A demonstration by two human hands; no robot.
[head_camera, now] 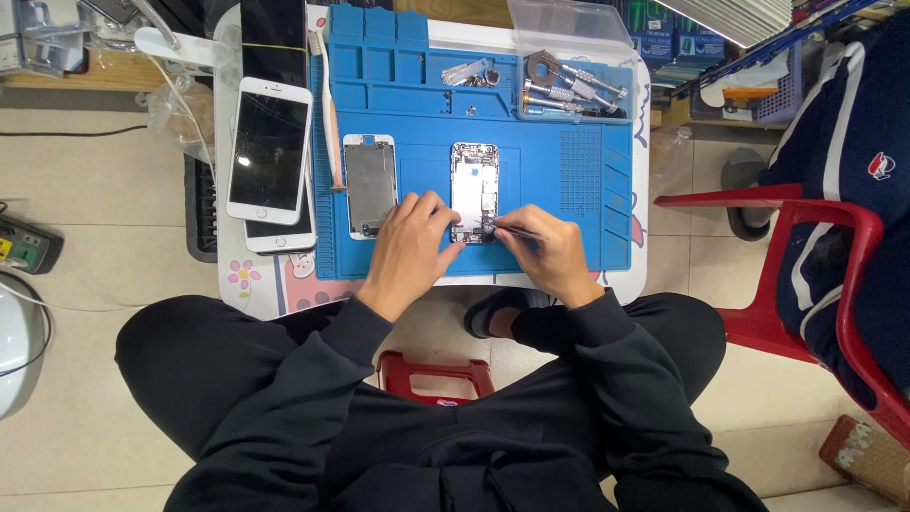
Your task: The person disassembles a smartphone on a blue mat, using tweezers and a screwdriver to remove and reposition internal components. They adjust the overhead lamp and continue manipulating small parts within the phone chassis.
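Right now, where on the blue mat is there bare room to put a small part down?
The blue mat is bare between the opened phone body and its ribbed right edge, and above the detached screen. It is crowded at the lower middle, where the left hand and the right hand, holding tweezers, meet.

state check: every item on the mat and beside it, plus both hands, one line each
opened phone body: back shell open, internals exposed
detached screen panel: lying apart, left of the body
white phone: intact, screen dark
left hand: steadying the body's lower edge
right hand: grip shut on thin tool
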